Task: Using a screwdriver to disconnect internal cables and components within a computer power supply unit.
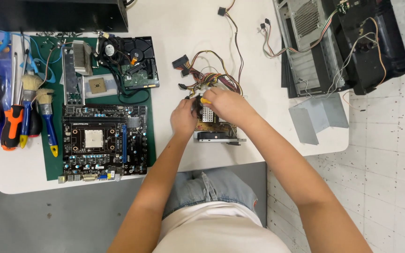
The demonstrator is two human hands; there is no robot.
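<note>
An opened power supply unit (217, 133) with a brown circuit board and silver heatsinks sits near the table's front edge. A bundle of coloured wires (212, 75) runs from its far side. My left hand (183, 117) grips the unit's left side. My right hand (225, 104) is closed over its top, holding a tool with a yellow handle (205, 100). The tool's tip is hidden by my fingers.
On a green mat (150, 105) at left lie a black motherboard (103, 140), a hard drive (139, 65), a heatsink, a fan and a processor chip. Brushes and screwdrivers (19, 112) lie further left. An open computer case (338, 42) and a grey metal bracket (317, 117) are at right.
</note>
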